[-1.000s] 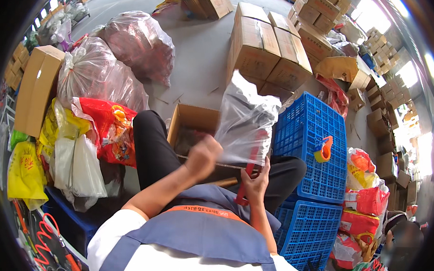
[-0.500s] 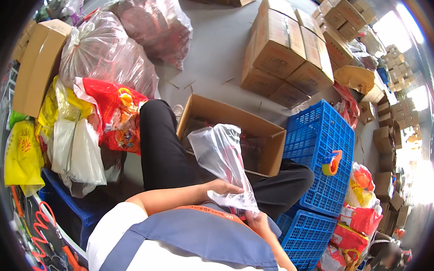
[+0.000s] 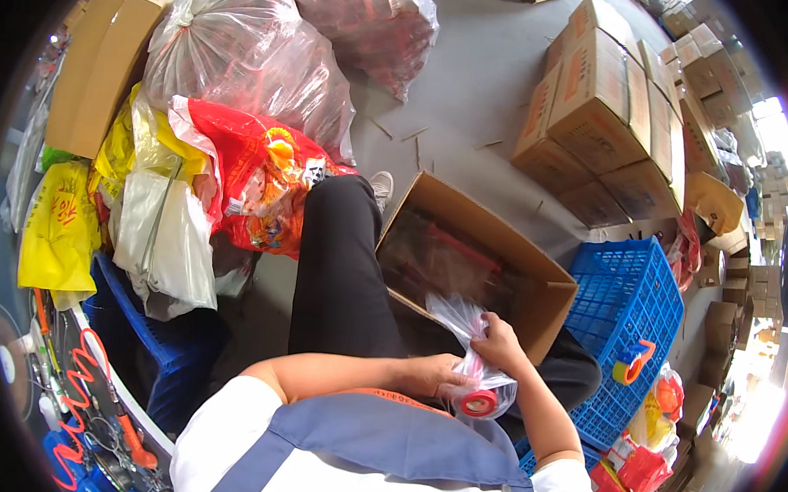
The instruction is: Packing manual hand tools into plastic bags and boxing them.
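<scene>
My left hand [image 3: 441, 375] is closed on a clear plastic bag [image 3: 457, 316] in front of my apron. Higher up on the same bag, my right hand [image 3: 499, 343] has its fingers closed round the gathered film. A round red thing with a pale centre [image 3: 479, 402] shows at the bag's lower end, just below my hands; its kind is unclear. The bag's far end reaches the near wall of an open cardboard box [image 3: 544, 290]. Inside the box lie clear plastic packs with red strips [image 3: 450, 257].
Blue plastic crates [image 3: 622, 289] stand at the right, with an orange and yellow tape dispenser [image 3: 635, 362] on them. Stacked cartons [image 3: 606, 123] are beyond. Big filled clear sacks [image 3: 253, 59] and a red printed bag [image 3: 266, 172] stand left. Scissors and tools [image 3: 127, 436] lie lower left.
The view has shifted left. My right hand has moved up onto the bag, which is now gathered and lower, and the round red thing has come into sight.
</scene>
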A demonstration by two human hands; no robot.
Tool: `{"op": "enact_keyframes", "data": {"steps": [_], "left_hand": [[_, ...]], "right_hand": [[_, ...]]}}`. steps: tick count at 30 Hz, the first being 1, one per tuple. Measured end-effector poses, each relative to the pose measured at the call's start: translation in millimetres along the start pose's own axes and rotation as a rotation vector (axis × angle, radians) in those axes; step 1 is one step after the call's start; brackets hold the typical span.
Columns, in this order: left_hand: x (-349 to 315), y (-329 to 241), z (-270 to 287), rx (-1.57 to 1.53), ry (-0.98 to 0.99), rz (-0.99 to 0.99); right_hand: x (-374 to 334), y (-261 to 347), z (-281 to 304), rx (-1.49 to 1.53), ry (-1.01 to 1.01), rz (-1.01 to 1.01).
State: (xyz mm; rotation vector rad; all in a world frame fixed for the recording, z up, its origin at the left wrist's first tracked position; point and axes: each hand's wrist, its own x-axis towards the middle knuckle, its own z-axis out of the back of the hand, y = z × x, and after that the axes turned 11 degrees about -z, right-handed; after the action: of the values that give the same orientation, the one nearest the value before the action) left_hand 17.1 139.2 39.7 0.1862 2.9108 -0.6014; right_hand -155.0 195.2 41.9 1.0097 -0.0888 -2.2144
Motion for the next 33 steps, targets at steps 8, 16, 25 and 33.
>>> {"op": "enact_keyframes", "data": {"steps": [8,16,25,33], "left_hand": [[22,-1,9,0.378,0.047,-0.032],[25,-20,12,0.758,-0.063,0.154],[63,-54,27,1.189,-0.435,-0.146],[154,-110,184,2.098,-0.322,0.195]], "right_hand": [[55,-7,-6,-0.126,0.308,0.182],[201,-35,-33,-0.328,-0.344,0.83],[284,-89,-136,-0.315,-0.54,0.637],[240,-89,-88,-0.297,-0.587,0.35]]}}
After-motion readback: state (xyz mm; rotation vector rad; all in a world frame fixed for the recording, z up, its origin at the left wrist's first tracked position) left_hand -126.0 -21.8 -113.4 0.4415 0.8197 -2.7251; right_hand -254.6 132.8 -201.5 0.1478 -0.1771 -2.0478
